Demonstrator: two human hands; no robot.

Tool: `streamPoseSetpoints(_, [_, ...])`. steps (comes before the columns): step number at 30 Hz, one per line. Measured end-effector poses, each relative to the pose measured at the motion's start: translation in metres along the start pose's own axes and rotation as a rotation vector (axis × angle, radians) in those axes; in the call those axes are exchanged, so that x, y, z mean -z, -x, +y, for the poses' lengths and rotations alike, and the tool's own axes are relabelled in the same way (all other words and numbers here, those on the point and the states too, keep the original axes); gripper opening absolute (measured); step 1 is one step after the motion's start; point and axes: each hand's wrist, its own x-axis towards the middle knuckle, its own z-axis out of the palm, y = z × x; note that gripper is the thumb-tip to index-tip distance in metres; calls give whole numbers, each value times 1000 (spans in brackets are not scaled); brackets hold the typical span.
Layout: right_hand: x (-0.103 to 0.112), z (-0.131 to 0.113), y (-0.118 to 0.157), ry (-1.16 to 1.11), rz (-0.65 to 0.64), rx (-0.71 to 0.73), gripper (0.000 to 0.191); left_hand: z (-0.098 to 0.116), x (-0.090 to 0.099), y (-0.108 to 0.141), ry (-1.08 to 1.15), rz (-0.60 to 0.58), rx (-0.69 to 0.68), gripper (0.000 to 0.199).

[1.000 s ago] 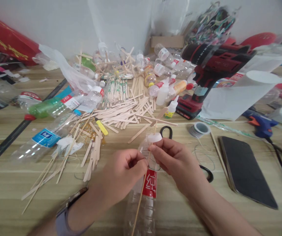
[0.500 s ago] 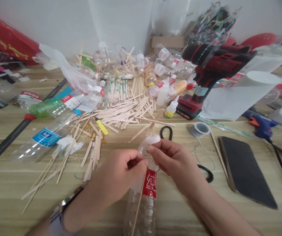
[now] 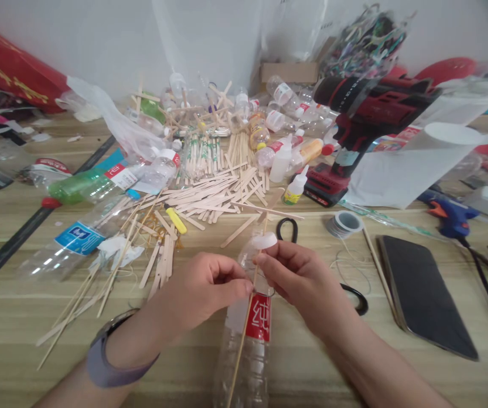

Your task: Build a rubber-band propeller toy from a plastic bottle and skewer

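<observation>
A clear plastic bottle (image 3: 257, 362) with a red label lies at the front centre, its white-capped neck pointing away. A thin wooden skewer (image 3: 238, 362) runs lengthwise along its top. My right hand (image 3: 290, 272) is closed at the neck, thumb and fingers pinching the skewer just below the white cap (image 3: 268, 241). To the left, my left hand (image 3: 209, 289) has thumb and forefinger closed around the skewer near the top of the label. A thin dark ring shows round the bottle by the fingertips.
Craft sticks (image 3: 213, 195) and bottles pile up behind. Black-handled scissors (image 3: 356, 300) lie partly under my right hand. A phone (image 3: 424, 294), a wire spool (image 3: 346, 222), a red drill (image 3: 380, 113) and a glue gun (image 3: 454, 218) are at right. A blue-labelled bottle (image 3: 77, 238) lies left.
My left hand has rolled slightly, its thumb now flatter and the wristband turned more into view. My right hand and the bottle have barely moved.
</observation>
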Motion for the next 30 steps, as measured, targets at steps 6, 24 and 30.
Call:
streamPoseSetpoints(6, [0, 0, -1, 30, 4, -19, 29, 7, 4, -4, -127, -10, 14, 17])
streamPoseSetpoints(24, [-1, 2, 1, -55, -94, -71, 29, -3, -9, -3, 306, -27, -63, 26])
streamPoseSetpoints(30, [-4, -2, 1, -52, -135, -66, 27, -5, -8, -2, 370, -61, -87, 24])
